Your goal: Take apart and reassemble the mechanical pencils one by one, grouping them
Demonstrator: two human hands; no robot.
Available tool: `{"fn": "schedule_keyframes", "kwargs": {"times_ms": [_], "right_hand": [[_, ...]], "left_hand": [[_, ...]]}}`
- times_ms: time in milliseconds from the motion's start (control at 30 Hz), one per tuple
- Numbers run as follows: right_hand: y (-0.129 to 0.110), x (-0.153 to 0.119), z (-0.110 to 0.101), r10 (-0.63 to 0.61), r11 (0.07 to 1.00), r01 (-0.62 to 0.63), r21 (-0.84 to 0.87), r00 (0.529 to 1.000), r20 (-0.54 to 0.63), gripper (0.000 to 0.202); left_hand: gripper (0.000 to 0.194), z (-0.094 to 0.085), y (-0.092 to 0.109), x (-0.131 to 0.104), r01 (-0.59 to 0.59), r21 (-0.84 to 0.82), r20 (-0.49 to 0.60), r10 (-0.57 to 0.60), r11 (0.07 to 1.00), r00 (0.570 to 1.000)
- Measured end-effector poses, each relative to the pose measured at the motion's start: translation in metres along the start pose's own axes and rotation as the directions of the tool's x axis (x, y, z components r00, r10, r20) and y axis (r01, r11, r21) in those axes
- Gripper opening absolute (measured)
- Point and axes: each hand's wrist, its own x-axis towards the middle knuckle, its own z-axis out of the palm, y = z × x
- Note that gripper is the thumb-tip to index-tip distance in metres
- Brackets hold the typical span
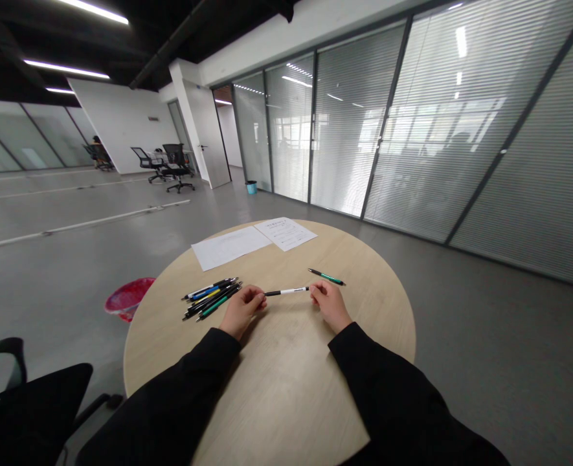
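Across the bkgd, gray floor (475,330), w/ white strips along it at L. At R and back, glass partition (344,123) in dark frames, w/ blinds and bright reflections. Overhead, black ceiling (164,29) w/ lit strip lamps. Next to the glass, open white door (211,136).

Center, round wooden table (291,382), pale top. Near L corner, black chair (33,408), partly cut off. Far back, more office chairs (174,162). Over the near tbl edge, both black sleeves (388,382). On the floor L of the tbl, red basin (129,294), partly behind the rim. By the glass, small blue bin (251,187).

At the far side of the tbl, two sheets side by side: near-blank sheet (232,248) at L, printed sheet (286,234) at R.

L hand (243,307): curled, thumb and fingertips pinched on the black end of a white-and-black pen (287,291). R hand (329,303): also curled, fingertips closed at the pen's other end. Pen approx. level, btwn both hands, just above the tbl.

Just beside the L hand, pen pile (211,299), mostly black w/ white, blue, yellow, green parts. Just beyond the R hand, one loose green-and-black pen (327,277).
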Motion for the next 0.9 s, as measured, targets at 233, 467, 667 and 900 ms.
{"fn": "schedule_keyframes", "kwargs": {"times_ms": [233, 467, 667, 900], "right_hand": [[0.0, 0.0, 0.0009, -0.018, 1.0, 0.018, -0.006, 1.0, -0.005, 0.027], [0.0004, 0.0005, 0.0011, -0.008, 1.0, 0.008, -0.01, 1.0, -0.008, 0.029], [-0.0007, -0.0005, 0.0004, -0.025, 0.999, 0.025, -0.027, 1.0, -0.003, 0.029], [-0.001, -0.0008, 0.0001, -0.025, 0.999, 0.025, -0.042, 1.0, 0.003, 0.03]], "left_hand": [[0.035, 0.0006, 0.0008, -0.0006, 0.006, -0.009, 0.001, -0.006, 1.0, 1.0], [0.035, 0.0004, -0.0001, -0.0002, 0.013, -0.026, 0.008, -0.013, 1.0, 1.0], [0.035, 0.0009, 0.0008, -0.0006, 0.006, -0.021, 0.005, -0.006, 1.0, 1.0], [0.034, 0.0014, 0.0021, -0.0019, 0.013, -0.009, 0.002, -0.013, 1.0, 1.0]]}}
